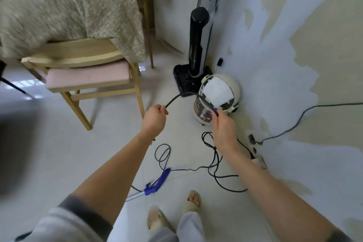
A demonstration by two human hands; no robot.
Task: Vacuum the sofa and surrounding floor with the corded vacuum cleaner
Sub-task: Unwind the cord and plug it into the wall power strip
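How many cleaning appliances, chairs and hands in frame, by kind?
Canister vacuum: 1
Upright cleaner on its dock: 1
Wand with blue handle: 1
Wooden chair: 1
Hands, left hand and right hand, both holding the black cord: 2
Total: 6

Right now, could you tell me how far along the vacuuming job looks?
Early, it seems. Done: little that shows. In hand: the left hand and right hand each pinch a stretch of black cord in front of the canister vacuum by the wall. Left: more cord lies looped on the floor, the blue-handled wand lies unused, and no sofa cleaning shows yet.
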